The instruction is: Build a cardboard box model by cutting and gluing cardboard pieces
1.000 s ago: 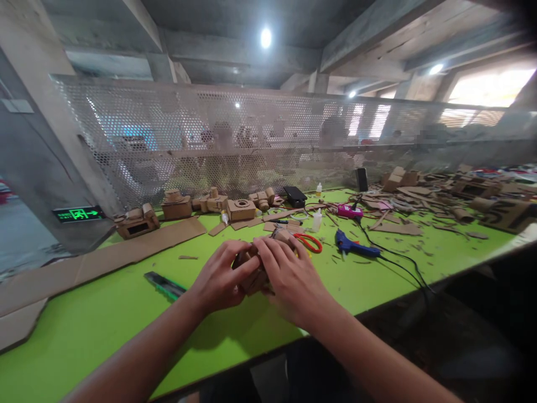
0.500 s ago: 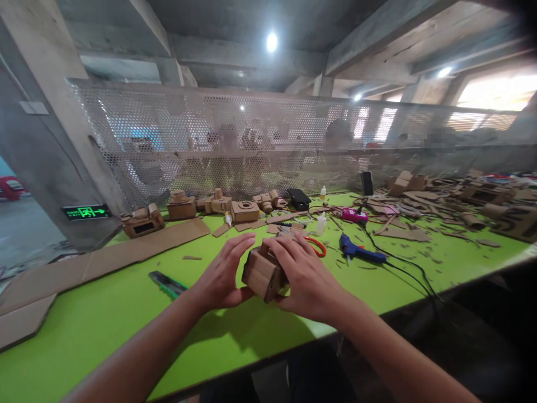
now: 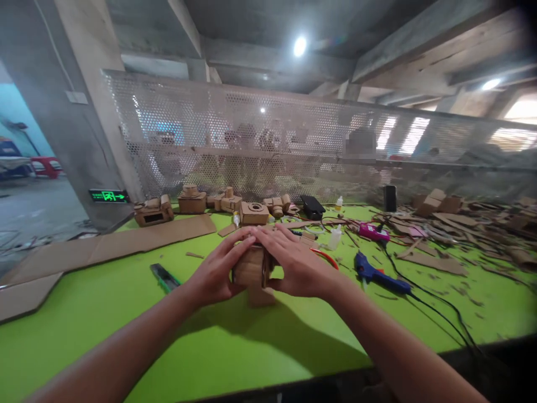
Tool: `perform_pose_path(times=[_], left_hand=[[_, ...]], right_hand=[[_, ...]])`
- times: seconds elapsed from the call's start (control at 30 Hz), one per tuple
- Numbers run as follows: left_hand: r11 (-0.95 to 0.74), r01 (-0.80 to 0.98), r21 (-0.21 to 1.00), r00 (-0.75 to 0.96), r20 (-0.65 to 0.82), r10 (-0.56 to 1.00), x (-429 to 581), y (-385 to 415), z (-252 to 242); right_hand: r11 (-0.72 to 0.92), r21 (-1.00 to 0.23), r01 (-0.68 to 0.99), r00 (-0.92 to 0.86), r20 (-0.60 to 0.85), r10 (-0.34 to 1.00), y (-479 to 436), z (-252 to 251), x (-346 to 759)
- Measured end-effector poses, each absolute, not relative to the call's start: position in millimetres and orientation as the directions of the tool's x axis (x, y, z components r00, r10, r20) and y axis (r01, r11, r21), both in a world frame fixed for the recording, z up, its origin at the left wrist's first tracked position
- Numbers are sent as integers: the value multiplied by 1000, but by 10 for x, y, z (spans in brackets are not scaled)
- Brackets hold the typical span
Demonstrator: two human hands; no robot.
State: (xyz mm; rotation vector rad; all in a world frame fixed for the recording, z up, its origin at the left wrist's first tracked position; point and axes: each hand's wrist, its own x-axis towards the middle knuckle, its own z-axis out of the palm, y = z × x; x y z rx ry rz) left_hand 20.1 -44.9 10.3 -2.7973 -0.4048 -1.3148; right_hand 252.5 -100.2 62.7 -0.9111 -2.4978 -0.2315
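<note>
A small brown cardboard box model [image 3: 248, 270] is held between my two hands above the green tabletop [image 3: 235, 347]. My left hand [image 3: 216, 270] grips its left side, fingers over the top and thumb low. From the right, my right hand [image 3: 296, 263] lies across the top with its thumb near the lower right edge. The fingers hide most of the top. Below the box a paler cardboard piece [image 3: 260, 296] shows; whether it is joined to the box I cannot tell. A green utility knife [image 3: 165, 278] lies left of my left hand, and an orange handle [image 3: 327, 257] pokes out behind my right.
A blue glue gun [image 3: 380, 274] with a black cord lies right. Several cardboard camera-like models [image 3: 254, 212] line the back by a perforated metal screen [image 3: 243, 123]. A long cardboard strip [image 3: 126, 240] is at left, a white bottle [image 3: 335, 238] behind, cardboard scraps [image 3: 440, 263] at right.
The view has swung left, so the tabletop things sit farther right. The box has been turned more square to me, and my left hand has closed against it.
</note>
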Motion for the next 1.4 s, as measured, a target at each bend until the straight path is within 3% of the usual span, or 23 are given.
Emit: perform_pose_path(times=[0.17,0.3,0.7,0.97,1.17,1.4], left_hand=[[-916,397,-49,632,739,234,127,-370,108],[-901,402,-164,690,701,180,161,-388,113],[-907,343,-244,716,692,85,158,-495,247],[-917,334,-217,730,675,106,121,-477,172],[-923,382,-48,682,688,247,137,-508,41],[-938,336,89,677,669,306,208,-507,50]], right_hand=[[832,52,552,-710,552,437,-729,313,2584],[837,33,546,-653,643,400,-695,41,2584],[878,111,466,-633,735,243,-761,149,2569],[897,85,434,-645,725,244,-768,156,2574],[919,43,392,-631,740,234,-764,176,2580],[954,7,299,-611,770,186,-748,241,2557]])
